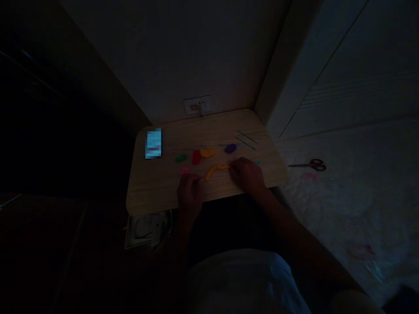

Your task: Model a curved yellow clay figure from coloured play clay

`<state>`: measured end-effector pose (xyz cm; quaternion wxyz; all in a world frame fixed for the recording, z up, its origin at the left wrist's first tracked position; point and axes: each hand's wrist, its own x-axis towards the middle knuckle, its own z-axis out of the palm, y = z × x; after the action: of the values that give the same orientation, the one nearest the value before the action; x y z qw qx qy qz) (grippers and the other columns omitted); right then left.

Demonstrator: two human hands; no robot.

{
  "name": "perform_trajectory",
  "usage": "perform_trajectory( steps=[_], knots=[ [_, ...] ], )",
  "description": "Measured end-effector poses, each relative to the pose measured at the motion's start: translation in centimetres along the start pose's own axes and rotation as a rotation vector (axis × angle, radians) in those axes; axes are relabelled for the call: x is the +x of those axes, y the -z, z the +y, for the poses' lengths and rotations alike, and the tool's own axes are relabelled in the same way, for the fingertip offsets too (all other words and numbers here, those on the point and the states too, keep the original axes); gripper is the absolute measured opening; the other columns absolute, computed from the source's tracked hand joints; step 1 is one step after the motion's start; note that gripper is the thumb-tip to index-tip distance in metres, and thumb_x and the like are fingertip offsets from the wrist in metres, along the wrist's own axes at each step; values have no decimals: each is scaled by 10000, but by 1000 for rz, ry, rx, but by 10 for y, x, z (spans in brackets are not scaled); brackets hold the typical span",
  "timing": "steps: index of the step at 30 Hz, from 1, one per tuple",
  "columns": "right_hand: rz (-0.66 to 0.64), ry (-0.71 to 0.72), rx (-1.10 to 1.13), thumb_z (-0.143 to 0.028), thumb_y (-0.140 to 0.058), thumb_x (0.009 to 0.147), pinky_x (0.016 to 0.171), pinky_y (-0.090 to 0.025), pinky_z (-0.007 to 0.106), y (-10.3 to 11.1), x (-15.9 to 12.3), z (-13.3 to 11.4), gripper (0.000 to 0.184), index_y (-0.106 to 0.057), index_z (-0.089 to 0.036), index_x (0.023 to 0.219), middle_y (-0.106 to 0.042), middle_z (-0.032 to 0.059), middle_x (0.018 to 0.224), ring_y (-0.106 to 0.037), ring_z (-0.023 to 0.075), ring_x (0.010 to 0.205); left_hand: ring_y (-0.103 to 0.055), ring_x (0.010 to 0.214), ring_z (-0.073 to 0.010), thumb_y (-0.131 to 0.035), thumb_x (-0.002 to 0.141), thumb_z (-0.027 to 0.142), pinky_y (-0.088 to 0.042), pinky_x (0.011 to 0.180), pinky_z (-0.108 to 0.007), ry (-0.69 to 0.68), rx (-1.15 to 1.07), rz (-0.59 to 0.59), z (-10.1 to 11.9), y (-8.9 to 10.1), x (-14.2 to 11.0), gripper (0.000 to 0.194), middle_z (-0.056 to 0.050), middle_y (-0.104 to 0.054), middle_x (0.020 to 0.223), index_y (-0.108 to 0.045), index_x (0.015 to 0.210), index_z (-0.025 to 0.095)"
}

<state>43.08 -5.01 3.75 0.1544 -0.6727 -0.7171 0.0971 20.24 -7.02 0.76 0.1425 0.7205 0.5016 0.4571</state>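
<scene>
A bent, lumpy strip of orange modelling clay [214, 168] lies across the front of a small wooden table [153, 192]. My right hand [248, 173] has its fingers closed on the strip's right end. Curled fingers of my left hand [190, 191] come close to the left end; whether they pinch anything is too dark to see. Behind the strip sit a yellow-orange lump [207, 153], a red lump [196, 157], a green lump [181, 158] and a purple lump [231, 148]. A pink piece [185, 170] is partly hidden by my left hand.
Thin blue sticks [248, 137] lie at the table's back right. A lit phone-like screen [153, 143] rests on the left. Red-handled scissors [317, 165] are on the pale covering right of the table. A wall socket [197, 105] with a plug is behind. Below left stands a tray-like container [129, 239].
</scene>
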Motion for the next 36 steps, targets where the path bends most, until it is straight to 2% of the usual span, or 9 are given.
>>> perform_trajectory(
  steps=[5, 8, 12, 15, 21, 26, 30, 33, 36],
  knots=[
    [62, 12, 66, -266, -575, 995, 790, -491, 334, -7, -1, 0, 214, -753, -189, 1084, -750, 117, 1080, -689, 268, 1000, -632, 1051, -268, -642, 898, 201, -533, 991, -447, 30, 155, -86, 4, -14, 2, 247, -105, -656, 1084, -585, 1138, 199],
    [110, 14, 118, -290, -621, 970, 792, -502, 340, -9, -2, 3, 228, -744, -191, 1134, -757, 108, 1114, -698, 269, 991, -640, 1005, -264, -637, 889, 162, -549, 936, -429, 51, 181, -103, 3, -20, 4, 228, -91, -668, 1038, -595, 1109, 206],
    [195, -16, 199, -370, -639, 957, 746, -501, 338, -3, -7, 16, 249, -751, -192, 1089, -768, 88, 1009, -703, 249, 865, -642, 984, -260, -607, 919, 176, -547, 924, -422, 20, 181, -70, 1, -22, 4, 123, -87, -675, 997, -608, 1039, 203],
    [275, -58, 249, -364, -611, 953, 719, -491, 334, 6, -10, 30, 240, -755, -188, 1030, -770, 83, 965, -684, 217, 758, -645, 948, -244, -606, 931, 198, -549, 885, -394, -8, 165, -12, 0, -20, 1, 71, -78, -671, 972, -605, 1001, 205],
    [332, -141, 238, -325, -573, 934, 702, -474, 328, 12, -15, 48, 228, -754, -192, 976, -772, 85, 953, -679, 217, 749, -635, 878, -211, -602, 945, 229, -542, 833, -352, -17, 146, 74, 2, -19, -1, 15, -52, -648, 908, -598, 942, 215],
    [274, -109, 259, -311, -601, 933, 712, -476, 321, 7, -16, 36, 190, -753, -203, 968, -769, 73, 962, -678, 215, 773, -631, 840, -207, -713, 881, 304, -542, 810, -348, 10, 126, -9, 0, -19, -3, 174, -32, -648, 886, -604, 985, 218],
    [181, -13, 284, -305, -617, 953, 797, -506, 336, 2, -10, 17, 179, -751, -201, 1011, -760, 82, 1019, -690, 230, 884, -626, 818, -201, -652, 916, 289, -542, 797, -344, 47, 74, -13, 6, -13, 3, 114, -33, -641, 880, -594, 982, 216],
    [146, 104, 284, -286, -645, 949, 946, -505, 381, -3, 1, 2, 201, -752, -201, 1097, -747, 107, 1123, -659, 272, 1086, -642, 969, -243, -620, 924, 231, -533, 942, -411, -19, 121, -49, 12, -14, 20, 98, -70, -660, 991, -609, 1021, 219],
    [105, 208, 237, -245, -663, 932, 1021, -478, 420, -11, 15, -12, 260, -748, -203, 1174, -726, 122, 1193, -612, 298, 1182, -608, 1148, -303, -647, 863, 133, -497, 1048, -480, -62, 192, -169, 14, -24, 41, 247, -119, -645, 1140, -633, 1095, 215]
  ],
)
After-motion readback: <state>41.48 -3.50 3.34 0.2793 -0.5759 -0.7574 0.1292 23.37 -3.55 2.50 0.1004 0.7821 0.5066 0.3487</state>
